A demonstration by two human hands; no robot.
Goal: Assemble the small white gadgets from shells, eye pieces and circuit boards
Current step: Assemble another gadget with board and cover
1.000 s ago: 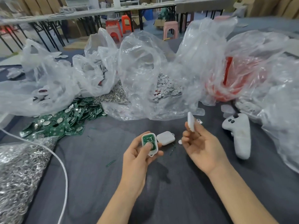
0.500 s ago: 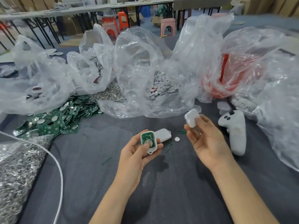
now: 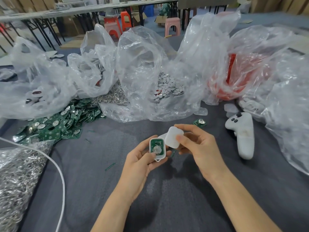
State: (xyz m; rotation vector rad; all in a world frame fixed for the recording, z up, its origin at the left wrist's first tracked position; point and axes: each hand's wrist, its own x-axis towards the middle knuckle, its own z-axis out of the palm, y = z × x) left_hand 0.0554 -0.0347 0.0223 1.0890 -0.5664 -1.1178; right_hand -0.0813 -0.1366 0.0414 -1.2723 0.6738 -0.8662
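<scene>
Our right grip pinches the white plastic lid just right of the board-filled white shell our left grip holds

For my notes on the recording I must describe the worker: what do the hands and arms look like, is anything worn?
Both are bare. The left hand and the right hand wear no gloves, and no ring shows. The left forearm and the right forearm carry no sleeve, watch or band as far as the picture reaches.
</scene>
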